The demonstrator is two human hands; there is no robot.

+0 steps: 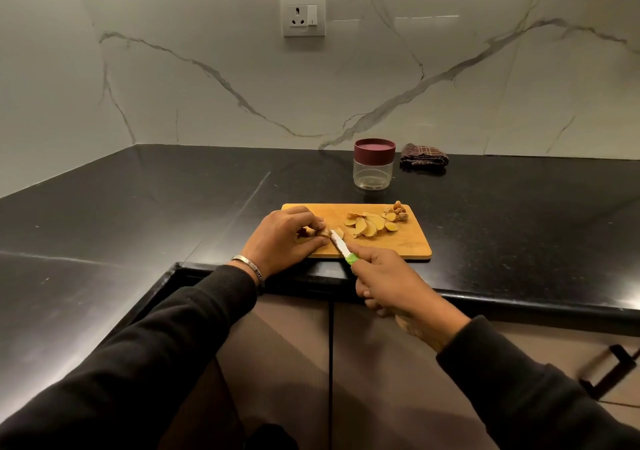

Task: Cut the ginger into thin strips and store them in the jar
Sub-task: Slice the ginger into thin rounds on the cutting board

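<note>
A wooden cutting board [412,245] lies near the front edge of the black counter. My left hand [282,238] pinches a small ginger piece [323,232] at the board's left end. My right hand [388,280] grips a knife by its green handle [352,259]; the white blade [338,242] rests against the ginger. A pile of flat ginger slices [369,225] sits mid-board, with knobbly ginger bits [396,211] at its far right corner. A clear jar with a maroon lid [374,164] stands closed behind the board.
A folded dark checked cloth [423,156] lies right of the jar by the marble wall. A socket [303,15] is on the wall. The black counter [138,207] wraps round to the left. Cabinet doors and a dark handle [609,370] are below the edge.
</note>
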